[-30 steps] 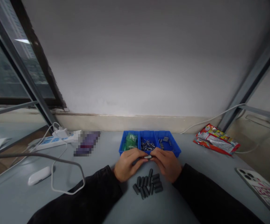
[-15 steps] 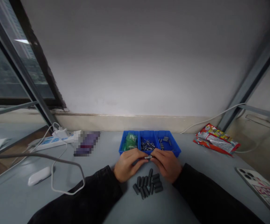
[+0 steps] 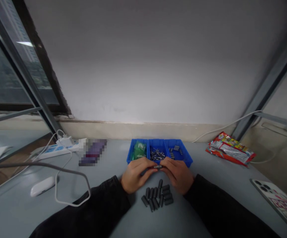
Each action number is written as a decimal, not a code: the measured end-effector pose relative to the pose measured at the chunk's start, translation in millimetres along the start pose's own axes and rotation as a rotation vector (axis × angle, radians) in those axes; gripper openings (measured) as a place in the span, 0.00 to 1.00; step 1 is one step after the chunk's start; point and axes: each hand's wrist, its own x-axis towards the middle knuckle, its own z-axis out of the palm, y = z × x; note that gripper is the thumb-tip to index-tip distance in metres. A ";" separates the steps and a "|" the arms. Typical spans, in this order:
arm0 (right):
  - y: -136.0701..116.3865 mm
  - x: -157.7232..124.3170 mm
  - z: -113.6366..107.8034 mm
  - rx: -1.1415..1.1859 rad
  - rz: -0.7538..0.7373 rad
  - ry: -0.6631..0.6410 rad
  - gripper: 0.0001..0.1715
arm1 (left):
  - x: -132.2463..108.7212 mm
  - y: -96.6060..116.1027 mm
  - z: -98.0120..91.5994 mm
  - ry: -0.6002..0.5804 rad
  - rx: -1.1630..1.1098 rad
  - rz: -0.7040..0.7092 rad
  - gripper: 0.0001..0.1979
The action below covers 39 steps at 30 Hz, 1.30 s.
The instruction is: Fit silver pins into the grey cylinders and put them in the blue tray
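Observation:
Between the fingertips of my left hand (image 3: 137,175) and my right hand (image 3: 176,175) is a small grey cylindrical piece (image 3: 158,167). Both hands are closed in a pinch on it, just in front of the blue bins, and the fingers cover its ends. On the desk below my hands lies a group of dark grey cylinders (image 3: 154,198). Behind my hands, the left blue bin (image 3: 130,150) has a green bag (image 3: 139,150) in it. Small shiny metal pins (image 3: 157,154) fill part of the middle bin, and a few grey cylinders (image 3: 176,148) lie in the right bin (image 3: 186,157).
A power strip (image 3: 56,150) with a plugged-in charger, a white cable (image 3: 56,185) and a white case (image 3: 42,186) are on the left. Beside them lies a pixelated purple item (image 3: 95,152). A red snack packet (image 3: 230,148) and a phone (image 3: 277,198) are on the right.
My hands stay in nearly the same place. The piece between the fingertips looks slightly turned and darker at its right end. The cylinders on the desk have not moved.

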 end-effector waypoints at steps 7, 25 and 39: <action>0.5 -1.0 -1.9 0.010 0.009 -0.045 0.14 | 1.4 1.1 -0.5 0.017 -0.017 0.016 0.07; -2.3 1.9 -0.2 0.019 0.030 0.039 0.10 | -0.4 -2.6 0.5 0.029 -0.024 -0.008 0.07; -0.9 0.8 -0.4 -0.013 0.009 -0.024 0.17 | -1.0 -2.2 1.1 0.018 -0.020 0.012 0.08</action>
